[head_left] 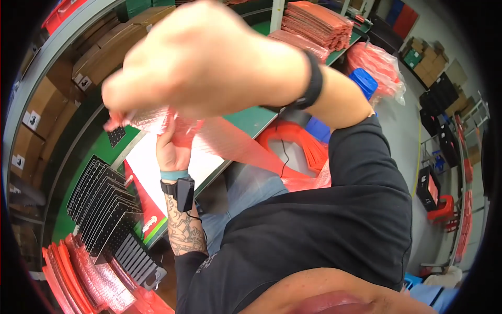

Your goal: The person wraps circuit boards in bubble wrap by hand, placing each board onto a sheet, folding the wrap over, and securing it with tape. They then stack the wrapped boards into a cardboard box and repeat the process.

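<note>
A strip of pink bubble wrap [230, 144] runs from my hands down to the right, past the table edge. My right hand [183, 63], blurred and closed, is raised over the table with the film's edge at its fingers. Below it my left hand [175, 152] is turned palm up and grips the same wrap; its fingertips are partly hidden by the film and my right hand. Beside the wrap's left end a small piece of black perforated panel [116, 136] shows. Under my left hand lies a white sheet [201, 159] on the green table [253, 121].
Black perforated panels [102, 201] stand in a row at the left. Pink bubble wrap pouches [94, 275] stand in front of them. Cardboard boxes [57, 99] line the shelf beyond. Stacked pink pouches [316, 29] lie at the back. Coiled red-pink wrap [308, 146] sits right of the table.
</note>
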The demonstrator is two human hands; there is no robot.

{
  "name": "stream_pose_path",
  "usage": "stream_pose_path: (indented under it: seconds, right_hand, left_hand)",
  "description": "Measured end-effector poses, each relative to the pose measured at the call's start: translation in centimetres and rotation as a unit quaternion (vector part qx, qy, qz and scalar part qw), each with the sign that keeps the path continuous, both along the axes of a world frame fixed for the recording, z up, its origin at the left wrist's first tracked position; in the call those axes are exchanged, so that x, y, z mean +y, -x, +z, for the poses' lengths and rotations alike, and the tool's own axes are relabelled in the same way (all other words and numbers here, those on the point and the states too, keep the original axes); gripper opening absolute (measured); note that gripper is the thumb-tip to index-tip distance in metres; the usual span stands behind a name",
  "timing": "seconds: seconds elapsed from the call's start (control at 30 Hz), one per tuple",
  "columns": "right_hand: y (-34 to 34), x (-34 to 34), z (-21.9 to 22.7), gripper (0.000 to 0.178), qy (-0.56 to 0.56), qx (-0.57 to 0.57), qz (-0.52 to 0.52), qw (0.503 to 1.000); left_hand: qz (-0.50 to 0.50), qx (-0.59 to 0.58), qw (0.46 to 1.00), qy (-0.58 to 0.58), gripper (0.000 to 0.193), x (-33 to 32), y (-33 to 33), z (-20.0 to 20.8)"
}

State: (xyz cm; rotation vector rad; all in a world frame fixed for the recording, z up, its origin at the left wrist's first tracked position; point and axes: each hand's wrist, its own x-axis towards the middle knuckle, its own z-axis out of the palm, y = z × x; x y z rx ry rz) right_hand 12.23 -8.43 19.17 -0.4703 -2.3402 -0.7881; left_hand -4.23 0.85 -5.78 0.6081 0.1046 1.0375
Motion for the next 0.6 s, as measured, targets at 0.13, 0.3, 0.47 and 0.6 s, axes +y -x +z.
stream_pose_path:
  seconds: [0.13,0.3,0.47,0.6]
  right_hand:
    - [1.3,4.1,-7.3,0.015,0.008,0.005,0.001,1.000]
    - [2.8,7.2,-15.2,0.010,0.042,0.044,0.025,0.998]
    - [4.7,7.7,-20.4,0.010,0.087,0.045,0.030,0.995]
    - [6.3,4.5,-20.8,0.029,0.141,-0.018,-0.049,0.989]
  left_hand:
    - [-0.017,-0.063,0.997,0.037,0.044,-0.9,1.1,-1.6]
    - [0.017,-0.094,0.979,0.178,0.044,-2.4,1.9,-5.3]
    - [-0.008,-0.123,0.975,0.186,0.043,-4.2,3.0,-7.9]
    - [0.024,-0.090,0.974,0.207,0.045,-6.0,4.7,-8.6]
